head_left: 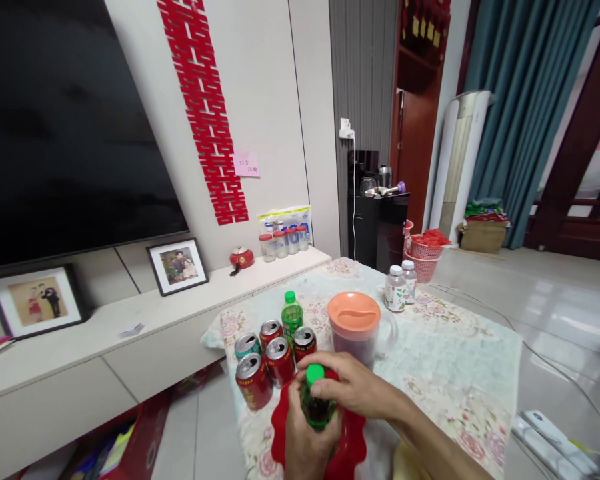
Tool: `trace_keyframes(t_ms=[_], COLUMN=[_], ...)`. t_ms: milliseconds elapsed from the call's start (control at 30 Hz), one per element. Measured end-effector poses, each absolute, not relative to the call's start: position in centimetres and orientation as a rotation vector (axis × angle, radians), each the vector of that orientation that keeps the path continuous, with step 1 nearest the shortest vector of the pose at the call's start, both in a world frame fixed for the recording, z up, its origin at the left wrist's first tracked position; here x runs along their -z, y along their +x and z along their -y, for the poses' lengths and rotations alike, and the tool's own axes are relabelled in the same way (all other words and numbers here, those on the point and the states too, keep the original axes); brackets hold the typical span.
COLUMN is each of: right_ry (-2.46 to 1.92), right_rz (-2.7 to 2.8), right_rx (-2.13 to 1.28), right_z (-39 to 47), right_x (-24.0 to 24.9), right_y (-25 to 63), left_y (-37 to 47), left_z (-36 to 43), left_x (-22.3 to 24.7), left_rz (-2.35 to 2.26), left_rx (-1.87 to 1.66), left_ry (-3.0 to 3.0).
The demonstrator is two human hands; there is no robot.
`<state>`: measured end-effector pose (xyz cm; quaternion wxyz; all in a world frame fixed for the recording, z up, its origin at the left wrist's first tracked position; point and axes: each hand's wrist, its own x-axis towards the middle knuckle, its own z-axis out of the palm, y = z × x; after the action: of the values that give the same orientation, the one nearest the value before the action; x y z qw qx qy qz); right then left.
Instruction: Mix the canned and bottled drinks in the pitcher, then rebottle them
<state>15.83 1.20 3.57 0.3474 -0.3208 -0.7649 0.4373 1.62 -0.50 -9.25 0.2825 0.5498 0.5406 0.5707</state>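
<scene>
Low in the middle of the head view, a green plastic bottle (pixel 319 412) with a bright green cap is held over a red scalloped tray (pixel 353 443). My left hand (pixel 305 437) is wrapped round the bottle's body. My right hand (pixel 353 385) closes on its top, thumb against the cap and fingers curled behind it. Just left of the hands stand several opened drink cans (pixel 254 383), mostly red, and a second green-capped bottle (pixel 293 313). Behind my right hand is a clear pitcher (pixel 354 337) with an orange lid. My hands hide part of the bottle.
A floral tablecloth (pixel 445 353) covers the table. Two white-capped bottles (pixel 395 290) stand at its back right. Beyond, a white cabinet (pixel 215 287) carries framed photos, a red pot (pixel 241 257) and several jars. Cables and a power strip (pixel 555 437) lie on the floor at right.
</scene>
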Motion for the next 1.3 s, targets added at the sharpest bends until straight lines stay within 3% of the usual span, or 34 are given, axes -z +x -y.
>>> trace_keyframes(t_ms=[167, 533, 833, 933, 1300], right_ry=[-0.82, -1.109, -0.658, -0.582, -1.024], right_rz=[1.852, 1.558, 1.717, 1.713, 1.475], right_rx=[-1.206, -0.832, -1.46, -1.528, -1.026], right_z=[-1.3, 1.7, -1.6, -2.2, 1.5], right_x=[-2.5, -0.4, -1.7, -1.2, -0.5], right_y=[15.0, 11.7, 15.3, 15.5, 12.3], left_y=[1.7, 3.1, 1.9, 1.8, 3.5], left_z=[0.8, 1.6, 1.0, 0.8, 1.5], left_x=[8.8, 8.8, 7.9, 8.1, 9.3], left_rz=[-1.46, -1.517, -1.462, -1.452, -1.516], left_rx=[-1.536, -1.629, -1.536, -1.548, -1.621], left_ry=[1.421, 1.335, 1.423, 1.429, 1.294])
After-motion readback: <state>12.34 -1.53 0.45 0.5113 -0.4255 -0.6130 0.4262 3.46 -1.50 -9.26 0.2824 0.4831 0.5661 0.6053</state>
